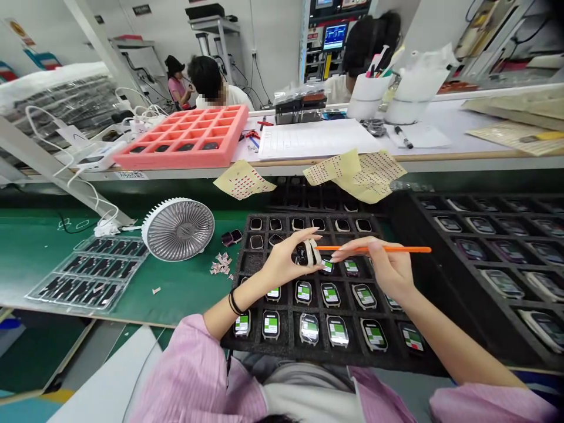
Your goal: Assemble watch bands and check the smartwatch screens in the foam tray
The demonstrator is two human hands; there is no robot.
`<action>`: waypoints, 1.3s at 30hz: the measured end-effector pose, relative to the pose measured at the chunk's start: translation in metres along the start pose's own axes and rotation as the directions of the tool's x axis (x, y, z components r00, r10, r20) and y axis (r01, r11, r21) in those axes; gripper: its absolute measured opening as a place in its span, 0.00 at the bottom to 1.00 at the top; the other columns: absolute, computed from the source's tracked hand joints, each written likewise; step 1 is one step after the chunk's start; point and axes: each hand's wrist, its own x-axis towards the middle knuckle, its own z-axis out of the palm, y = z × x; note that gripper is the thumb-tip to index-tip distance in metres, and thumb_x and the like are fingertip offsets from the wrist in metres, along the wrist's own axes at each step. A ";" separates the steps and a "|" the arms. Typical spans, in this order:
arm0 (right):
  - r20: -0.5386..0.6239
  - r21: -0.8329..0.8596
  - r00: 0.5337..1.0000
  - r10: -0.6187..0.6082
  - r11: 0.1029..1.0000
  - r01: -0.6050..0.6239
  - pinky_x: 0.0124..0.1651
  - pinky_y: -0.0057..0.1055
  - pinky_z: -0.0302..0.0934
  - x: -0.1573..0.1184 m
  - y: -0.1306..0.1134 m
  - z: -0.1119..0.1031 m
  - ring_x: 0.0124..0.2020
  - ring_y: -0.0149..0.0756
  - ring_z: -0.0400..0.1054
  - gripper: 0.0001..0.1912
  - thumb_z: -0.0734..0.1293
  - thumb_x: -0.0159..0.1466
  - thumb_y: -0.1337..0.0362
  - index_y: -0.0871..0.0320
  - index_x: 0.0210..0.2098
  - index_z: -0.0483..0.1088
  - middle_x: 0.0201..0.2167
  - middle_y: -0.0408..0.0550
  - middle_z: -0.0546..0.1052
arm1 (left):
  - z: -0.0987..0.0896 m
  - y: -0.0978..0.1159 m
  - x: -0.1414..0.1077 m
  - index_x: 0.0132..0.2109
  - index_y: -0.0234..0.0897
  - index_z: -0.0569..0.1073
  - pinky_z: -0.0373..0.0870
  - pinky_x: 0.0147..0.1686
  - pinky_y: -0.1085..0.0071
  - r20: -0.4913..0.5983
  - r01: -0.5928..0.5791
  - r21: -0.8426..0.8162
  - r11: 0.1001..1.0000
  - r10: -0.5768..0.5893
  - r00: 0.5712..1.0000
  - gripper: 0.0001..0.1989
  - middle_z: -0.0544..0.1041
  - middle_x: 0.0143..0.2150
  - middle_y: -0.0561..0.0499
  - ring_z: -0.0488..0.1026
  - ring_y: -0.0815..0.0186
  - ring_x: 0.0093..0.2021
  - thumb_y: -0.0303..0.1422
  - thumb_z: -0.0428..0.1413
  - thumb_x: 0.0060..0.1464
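My left hand [281, 259] pinches a smartwatch case [303, 254] on its edge between thumb and fingers; its pale rim faces right. I cannot tell whether it is one piece or two together. My right hand [393, 269] grips a thin orange stick [416, 249], held level, its left end at the case's pale side. Both hands are above a black foam tray [285, 314]. Its compartments hold several smartwatches [338, 331], many with green-and-white screens lit, while those in the far rows have dark screens.
At right stands another black foam tray [500, 267] of watches. Left are a white fan [178, 229], small loose pieces [221, 264], two dark watches [232, 237] and clear trays of black parts [90, 273]. A shelf behind bears a pink foam tray [233, 138]; yellow sticker sheets [244, 180] hang from its edge.
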 end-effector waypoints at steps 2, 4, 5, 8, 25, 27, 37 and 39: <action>-0.015 -0.019 1.000 -0.005 1.000 0.004 0.35 0.35 0.73 0.001 -0.001 0.000 0.28 0.38 0.77 0.21 0.59 0.68 0.51 0.59 0.33 0.76 0.27 0.51 0.81 | 0.000 0.000 0.000 0.61 0.39 0.61 0.69 0.54 0.64 -0.001 0.009 0.005 1.000 -0.009 1.000 0.36 0.76 0.52 0.43 0.73 0.60 0.55 0.35 0.66 0.47; -0.023 -0.033 1.000 -0.008 0.999 0.008 0.35 0.35 0.73 0.001 -0.002 -0.001 0.28 0.38 0.77 0.21 0.59 0.68 0.51 0.59 0.33 0.76 0.27 0.50 0.81 | 0.000 0.000 0.000 0.61 0.40 0.61 0.69 0.55 0.64 0.001 0.021 0.009 1.000 -0.021 1.000 0.36 0.76 0.53 0.43 0.73 0.59 0.55 0.35 0.65 0.47; -0.025 -0.034 1.000 -0.011 0.999 0.010 0.35 0.34 0.73 0.001 -0.002 -0.002 0.28 0.38 0.77 0.21 0.59 0.68 0.52 0.58 0.33 0.76 0.27 0.50 0.81 | 0.000 0.000 0.000 0.61 0.40 0.61 0.69 0.55 0.64 0.002 0.024 0.011 1.000 -0.024 1.000 0.36 0.76 0.53 0.43 0.73 0.59 0.55 0.35 0.65 0.47; -0.028 -0.037 0.999 -0.016 0.999 0.015 0.35 0.34 0.73 0.000 -0.002 -0.002 0.28 0.37 0.77 0.20 0.58 0.68 0.52 0.58 0.33 0.76 0.27 0.50 0.81 | 0.000 0.000 -0.001 0.61 0.40 0.61 0.69 0.55 0.64 0.001 0.021 0.019 1.000 -0.021 1.000 0.36 0.76 0.53 0.44 0.73 0.60 0.55 0.35 0.65 0.47; 0.032 -0.277 0.994 -0.103 0.955 0.108 0.37 0.33 0.72 0.001 -0.008 0.001 0.31 0.37 0.77 0.22 0.56 0.70 0.54 0.57 0.33 0.77 0.28 0.50 0.81 | 0.002 0.000 0.000 0.64 0.43 0.57 0.70 0.53 0.67 0.005 0.093 0.024 0.995 -0.093 0.996 0.40 0.77 0.52 0.47 0.75 0.62 0.51 0.33 0.65 0.47; 0.042 -0.237 0.993 -0.108 0.965 0.115 0.37 0.33 0.72 0.000 -0.010 0.002 0.31 0.37 0.77 0.23 0.55 0.70 0.54 0.58 0.33 0.77 0.29 0.50 0.81 | 0.001 0.001 0.001 0.65 0.43 0.56 0.69 0.54 0.67 0.000 0.089 0.017 0.996 -0.089 0.996 0.40 0.77 0.52 0.47 0.75 0.62 0.51 0.33 0.65 0.47; 0.048 -0.239 0.989 -0.137 0.960 0.144 0.36 0.33 0.72 0.001 -0.010 0.005 0.31 0.37 0.77 0.22 0.56 0.70 0.55 0.58 0.32 0.77 0.28 0.49 0.81 | 0.002 0.005 0.002 0.64 0.44 0.56 0.69 0.55 0.66 -0.006 0.038 0.057 0.998 -0.038 0.999 0.40 0.76 0.53 0.47 0.74 0.61 0.53 0.31 0.64 0.47; 0.038 -0.234 0.991 -0.131 0.963 0.136 0.36 0.32 0.72 0.001 -0.010 0.005 0.31 0.36 0.77 0.22 0.56 0.70 0.55 0.58 0.32 0.76 0.28 0.49 0.81 | 0.002 0.005 0.002 0.64 0.44 0.56 0.68 0.55 0.66 -0.004 0.035 0.052 0.998 -0.035 0.999 0.40 0.76 0.53 0.47 0.74 0.62 0.53 0.31 0.64 0.47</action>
